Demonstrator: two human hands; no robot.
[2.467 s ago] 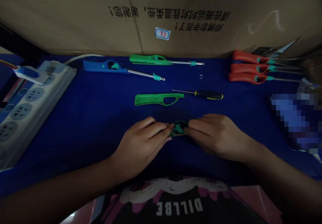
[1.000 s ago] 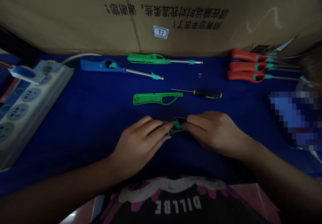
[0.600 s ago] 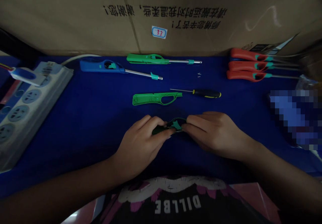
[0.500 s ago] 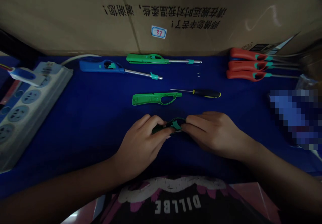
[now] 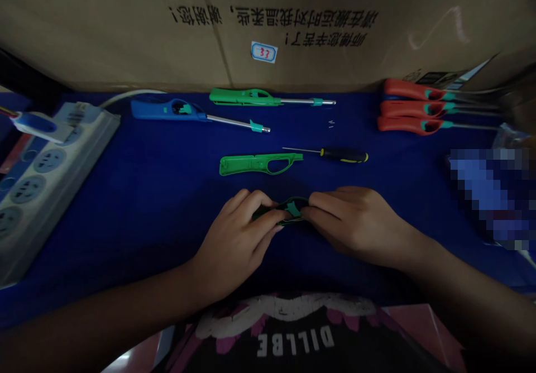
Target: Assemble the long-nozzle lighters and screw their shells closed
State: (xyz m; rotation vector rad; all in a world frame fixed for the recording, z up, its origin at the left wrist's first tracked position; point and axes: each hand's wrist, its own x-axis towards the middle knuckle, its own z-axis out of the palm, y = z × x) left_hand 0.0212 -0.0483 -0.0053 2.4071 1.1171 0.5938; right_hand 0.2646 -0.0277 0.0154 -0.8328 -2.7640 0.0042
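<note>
Left hand: green lighter body gripped by fingers, probably for steadiness.
Right hand: body's opposite end pinched.
Screwdriver: laid beyond body, likely for reach.

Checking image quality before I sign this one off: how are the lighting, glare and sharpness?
Head view: dim overall, the blue cloth darkening toward the shirt; head view: a bright glare spot on the floor, lower left; head view: screwdriver outline readable, but the held green piece is shadowed and partly hidden by fingers, its fine detail unclear.
</note>
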